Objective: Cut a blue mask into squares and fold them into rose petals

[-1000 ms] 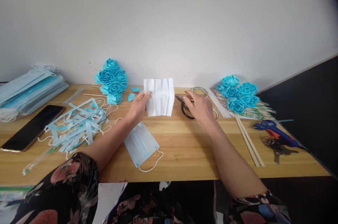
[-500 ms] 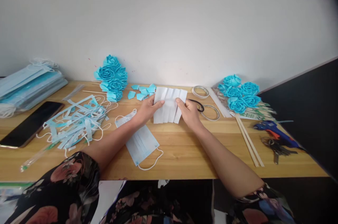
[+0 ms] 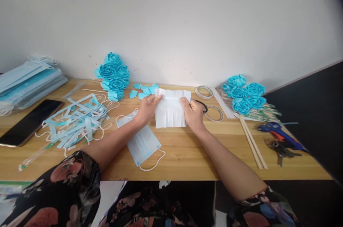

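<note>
Between my hands a white pleated sheet (image 3: 170, 111), like the fabric of a face mask without its ear loops, is held upright above the table. My left hand (image 3: 148, 109) pinches its left edge near the top, thumb in front. My right hand (image 3: 194, 113) grips the right edge the same way; the fingers of both hands are partly hidden behind the sheet. Below my left forearm lies a whole blue face mask (image 3: 144, 145) with white loops. Behind my right hand, scissors with a black handle (image 3: 203, 105) show only in part.
Left: stacked masks (image 3: 29, 82), a phone (image 3: 32, 121), cut strips and loops (image 3: 80, 120). Behind: blue fabric roses (image 3: 112, 77) and cut blue pieces (image 3: 144, 91). Right: tape rolls (image 3: 204, 92), more roses (image 3: 242, 93), wooden sticks (image 3: 253, 143), a blue glue gun (image 3: 281, 136) and keys (image 3: 281, 152).
The sheet's pleats have been drawn out flatter between my hands. Both hands have shifted slightly outward along its edges.
</note>
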Demonstrator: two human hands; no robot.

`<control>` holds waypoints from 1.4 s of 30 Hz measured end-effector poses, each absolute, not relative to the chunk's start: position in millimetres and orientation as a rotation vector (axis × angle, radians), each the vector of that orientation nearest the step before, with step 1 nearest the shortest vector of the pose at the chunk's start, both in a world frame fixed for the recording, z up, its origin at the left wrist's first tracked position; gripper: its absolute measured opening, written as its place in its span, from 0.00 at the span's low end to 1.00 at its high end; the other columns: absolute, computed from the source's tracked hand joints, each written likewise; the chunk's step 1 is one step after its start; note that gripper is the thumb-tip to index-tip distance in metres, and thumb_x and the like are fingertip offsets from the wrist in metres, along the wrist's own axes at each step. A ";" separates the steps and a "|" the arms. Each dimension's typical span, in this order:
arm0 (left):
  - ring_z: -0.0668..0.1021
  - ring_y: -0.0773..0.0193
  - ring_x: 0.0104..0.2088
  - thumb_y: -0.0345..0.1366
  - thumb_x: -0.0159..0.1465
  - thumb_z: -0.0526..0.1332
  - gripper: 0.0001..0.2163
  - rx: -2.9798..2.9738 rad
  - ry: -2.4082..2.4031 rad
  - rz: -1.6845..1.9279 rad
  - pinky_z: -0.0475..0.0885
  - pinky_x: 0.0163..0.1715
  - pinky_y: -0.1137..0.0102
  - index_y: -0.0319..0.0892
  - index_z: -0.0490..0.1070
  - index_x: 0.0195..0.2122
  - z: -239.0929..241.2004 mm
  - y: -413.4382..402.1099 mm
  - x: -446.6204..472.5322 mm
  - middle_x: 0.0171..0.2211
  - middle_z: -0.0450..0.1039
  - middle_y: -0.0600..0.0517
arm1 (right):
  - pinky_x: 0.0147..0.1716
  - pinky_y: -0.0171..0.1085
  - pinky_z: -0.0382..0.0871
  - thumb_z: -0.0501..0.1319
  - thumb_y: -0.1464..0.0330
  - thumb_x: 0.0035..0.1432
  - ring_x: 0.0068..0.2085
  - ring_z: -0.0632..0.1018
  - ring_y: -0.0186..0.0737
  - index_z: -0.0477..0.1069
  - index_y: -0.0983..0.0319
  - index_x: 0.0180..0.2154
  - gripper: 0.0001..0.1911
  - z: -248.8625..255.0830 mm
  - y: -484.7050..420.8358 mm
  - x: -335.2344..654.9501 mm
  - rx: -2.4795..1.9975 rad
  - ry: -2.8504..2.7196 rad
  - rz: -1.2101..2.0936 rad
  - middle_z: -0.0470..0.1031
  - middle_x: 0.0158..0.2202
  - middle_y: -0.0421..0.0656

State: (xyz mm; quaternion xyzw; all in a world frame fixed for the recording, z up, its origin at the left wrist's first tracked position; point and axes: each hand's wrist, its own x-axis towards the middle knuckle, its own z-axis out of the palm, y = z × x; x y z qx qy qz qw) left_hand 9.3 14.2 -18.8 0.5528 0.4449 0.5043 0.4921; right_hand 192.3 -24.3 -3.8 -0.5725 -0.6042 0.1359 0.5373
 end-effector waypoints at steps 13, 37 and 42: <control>0.68 0.69 0.18 0.58 0.64 0.57 0.26 1.499 0.885 1.105 0.62 0.22 0.72 0.42 0.63 0.19 -10.9 8.8 6.3 0.14 0.64 0.54 | 0.22 0.35 0.59 0.63 0.40 0.47 0.23 0.66 0.34 0.66 0.60 0.24 0.29 3.0 -25.4 204.0 -1.182 -1.156 1.161 0.66 0.20 0.38; 0.67 0.70 0.21 0.46 0.53 0.70 0.15 1.324 0.864 1.136 0.61 0.21 0.74 0.39 0.75 0.32 -13.9 18.1 6.8 0.21 0.70 0.55 | 0.25 0.34 0.51 0.56 0.44 0.59 0.25 0.56 0.31 0.54 0.58 0.22 0.28 -22.3 -8.9 209.4 -1.347 -1.282 0.568 0.52 0.21 0.34; 0.65 0.71 0.19 0.48 0.54 0.69 0.15 1.336 0.904 1.190 0.60 0.19 0.74 0.40 0.74 0.29 -13.7 18.0 7.3 0.19 0.67 0.56 | 0.25 0.34 0.53 0.55 0.44 0.59 0.25 0.56 0.31 0.49 0.58 0.22 0.29 -15.1 -14.5 206.2 -1.329 -1.315 0.562 0.50 0.21 0.34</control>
